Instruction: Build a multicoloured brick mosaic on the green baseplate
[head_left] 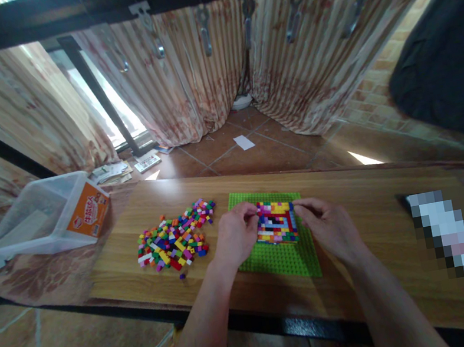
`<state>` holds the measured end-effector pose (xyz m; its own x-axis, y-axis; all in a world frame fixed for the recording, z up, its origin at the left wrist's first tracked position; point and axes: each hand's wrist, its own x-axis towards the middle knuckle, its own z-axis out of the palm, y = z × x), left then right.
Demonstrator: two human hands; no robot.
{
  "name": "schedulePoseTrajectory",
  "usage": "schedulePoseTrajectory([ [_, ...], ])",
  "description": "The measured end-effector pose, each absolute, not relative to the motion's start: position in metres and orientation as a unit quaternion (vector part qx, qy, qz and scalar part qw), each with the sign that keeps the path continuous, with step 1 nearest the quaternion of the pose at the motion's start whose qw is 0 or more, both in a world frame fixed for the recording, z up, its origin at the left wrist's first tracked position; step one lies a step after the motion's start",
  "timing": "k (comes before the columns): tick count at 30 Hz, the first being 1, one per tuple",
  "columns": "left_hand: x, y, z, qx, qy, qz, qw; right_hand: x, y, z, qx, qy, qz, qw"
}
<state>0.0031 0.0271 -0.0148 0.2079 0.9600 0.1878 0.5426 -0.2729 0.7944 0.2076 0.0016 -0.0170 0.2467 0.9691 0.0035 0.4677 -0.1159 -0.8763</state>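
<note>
A block built of many coloured toy bricks (275, 222) stands on a green studded baseplate (290, 265), with a gap in its top. At the block's left side is my left hand (237, 233), its thumb and fingers closed near the upper left corner. My right hand (330, 225) is at the opposite side, fingers pinched together by the upper right corner. Whatever either pinch holds is too small or hidden to make out. Left of the baseplate lies a loose pile of small coloured bricks (172, 241).
A clear plastic box (41, 210) with an orange label stands at the table's left end. One dark brick (182, 276) lies apart near the front edge of the wooden table (377, 285). A blurred-out flat object (458, 235) lies at the right. Metal hooks (205, 37) hang from a bar above.
</note>
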Motion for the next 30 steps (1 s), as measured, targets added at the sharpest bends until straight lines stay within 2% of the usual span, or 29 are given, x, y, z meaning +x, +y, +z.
schedulePoseTrajectory([
  [7,0.005,0.028,-0.019,0.699,0.544,0.346,0.31,0.207,0.001,-0.016,-0.68,-0.533,0.305,0.401],
  [14,0.007,0.028,-0.018,0.696,0.54,0.346,0.322,0.187,-0.006,-0.008,-0.632,-0.626,0.124,0.441],
  [23,0.005,0.022,-0.015,0.702,0.529,0.349,0.326,0.146,0.004,-0.023,-0.611,-0.69,0.053,0.385],
  [30,0.006,0.021,-0.015,0.705,0.525,0.351,0.322,0.139,0.007,-0.027,-0.624,-0.685,0.018,0.376],
])
